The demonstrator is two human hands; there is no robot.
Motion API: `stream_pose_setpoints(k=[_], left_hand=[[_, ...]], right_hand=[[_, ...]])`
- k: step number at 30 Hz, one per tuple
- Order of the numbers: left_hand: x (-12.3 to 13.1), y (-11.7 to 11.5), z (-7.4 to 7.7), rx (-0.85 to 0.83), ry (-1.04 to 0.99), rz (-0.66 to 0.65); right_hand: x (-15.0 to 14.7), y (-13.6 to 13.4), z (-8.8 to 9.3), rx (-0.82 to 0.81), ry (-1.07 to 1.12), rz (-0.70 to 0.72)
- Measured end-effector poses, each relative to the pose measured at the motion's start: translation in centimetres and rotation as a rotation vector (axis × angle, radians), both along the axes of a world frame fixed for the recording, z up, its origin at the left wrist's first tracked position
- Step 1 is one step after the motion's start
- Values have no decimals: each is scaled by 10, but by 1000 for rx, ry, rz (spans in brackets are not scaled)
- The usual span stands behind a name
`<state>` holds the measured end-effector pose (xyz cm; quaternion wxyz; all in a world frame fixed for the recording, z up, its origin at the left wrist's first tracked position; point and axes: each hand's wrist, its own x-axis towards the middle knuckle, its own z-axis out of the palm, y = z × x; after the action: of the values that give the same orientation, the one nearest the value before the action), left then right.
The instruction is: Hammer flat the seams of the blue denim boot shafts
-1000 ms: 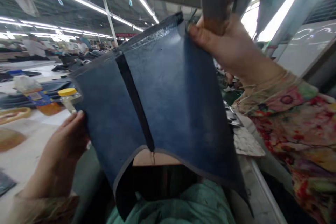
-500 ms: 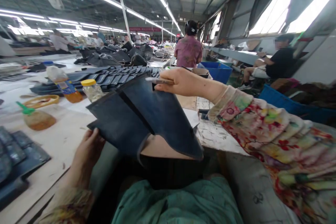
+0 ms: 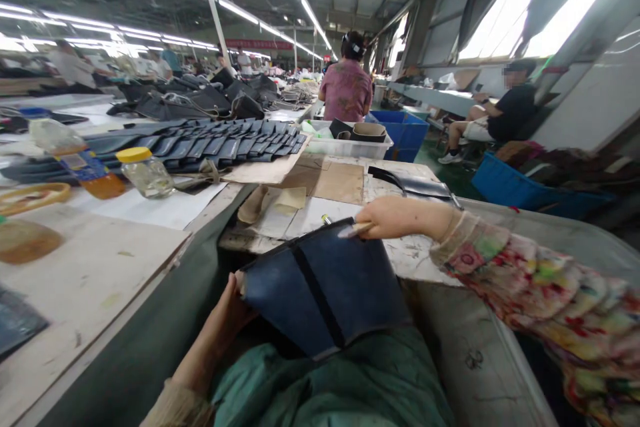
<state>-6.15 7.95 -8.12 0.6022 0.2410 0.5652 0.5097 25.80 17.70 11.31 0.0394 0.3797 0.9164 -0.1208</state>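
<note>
A dark blue leather boot upper (image 3: 355,280) with a black strip down it lies tilted over my green-covered lap. Its lower edge rests near the cloth. My left hand (image 3: 234,310) grips the upper's left end, thumb up along the edge, fingers partly hidden behind. At the top right edge, my right hand (image 3: 393,217) is closed, pinching the leather. Between those same fingers sits a slim tool (image 3: 361,228) with a wooden-looking shaft and a pale tip pointing left; its exact kind is unclear.
Ahead is a worn white bench (image 3: 400,250) bearing dark leather strips (image 3: 413,183). To the left, overlapping blue leather pieces (image 3: 225,140), a yellow-lidded jar (image 3: 147,177) and a bottle (image 3: 83,160) stand on the table. A white bin (image 3: 350,143) and a seated person (image 3: 347,90) are beyond.
The upper has come down and right, toward my lap, and its pale inner side no longer shows. Both hands moved with it; my view has shifted right.
</note>
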Motion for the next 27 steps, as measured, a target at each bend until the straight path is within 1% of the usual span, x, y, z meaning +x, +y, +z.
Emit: stream_pose_setpoints(k=[1,2,3,5,6,8,9,10,12,14,16,18,19,21,23,27], left_hand=[[0,0,-1,-3,28,35],[-3,2,-2,-6,56,70],[-9,3,-2,-10,79,97],[-22,7,2,12,153,188],[-28,10,6,51,209,247],[-33,13,19,194,364,313],[-30,15,27,273,465,297],[-23,16,35,337,574,246],[2,20,50,426,784,84],[35,22,59,536,951,-89],[70,24,60,702,1064,-279],[101,25,54,846,1159,-456],[114,25,50,896,1205,-525],[133,24,41,969,1300,-609],[144,23,34,1012,1388,-662],[147,23,27,1040,1507,-721]], right_hand=[[12,-3,-25,-44,20,-38],[24,-7,-51,-184,175,-153],[34,-13,-77,-234,232,-199],[48,-29,-124,-282,317,-264],[52,-38,-144,-289,370,-296],[54,-54,-174,-279,485,-365],[53,-62,-184,-267,533,-398],[50,-70,-192,-250,583,-439],[44,-83,-202,-193,710,-548],[40,-96,-208,-89,839,-635],[39,-108,-209,9,896,-627],[44,-117,-209,54,857,-560],[47,-121,-208,58,831,-534],[53,-126,-208,58,796,-514],[56,-127,-208,49,785,-511],[46,-122,-210,17,806,-541]])
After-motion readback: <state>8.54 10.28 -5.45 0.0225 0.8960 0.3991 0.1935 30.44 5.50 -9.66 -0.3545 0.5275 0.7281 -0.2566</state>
